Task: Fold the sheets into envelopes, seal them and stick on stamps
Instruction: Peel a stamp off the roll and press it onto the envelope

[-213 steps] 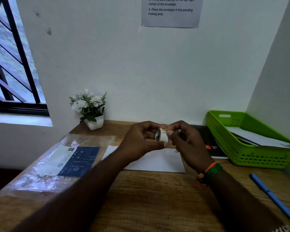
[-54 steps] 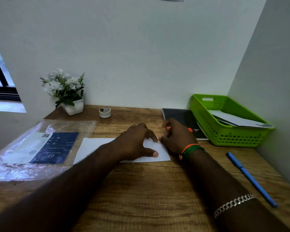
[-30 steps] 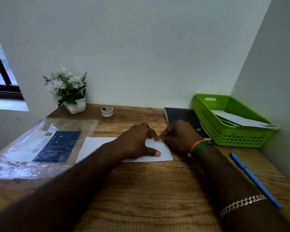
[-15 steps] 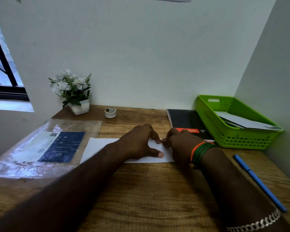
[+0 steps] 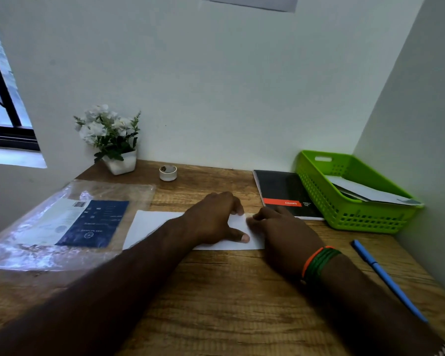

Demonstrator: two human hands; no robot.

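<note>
A white envelope (image 5: 152, 224) lies flat on the wooden desk in front of me. My left hand (image 5: 213, 219) rests on its right half, fingers spread and thumb pressing the paper down. My right hand (image 5: 280, 232) covers the envelope's top right corner with its fingertips curled against the paper; whatever is under them is hidden. A small white roll (image 5: 168, 172) stands at the back of the desk near the wall.
A potted white flower (image 5: 112, 140) stands at the back left. A clear plastic packet with a blue label (image 5: 70, 222) lies left. A black notebook (image 5: 284, 191) and a green basket (image 5: 355, 214) holding envelopes sit right. A blue pen (image 5: 388, 278) lies near the right edge.
The small roll once held in both hands now stands at the back of the desk. Over the last second both hands have stayed on the envelope; my right hand has slid over its top right corner.
</note>
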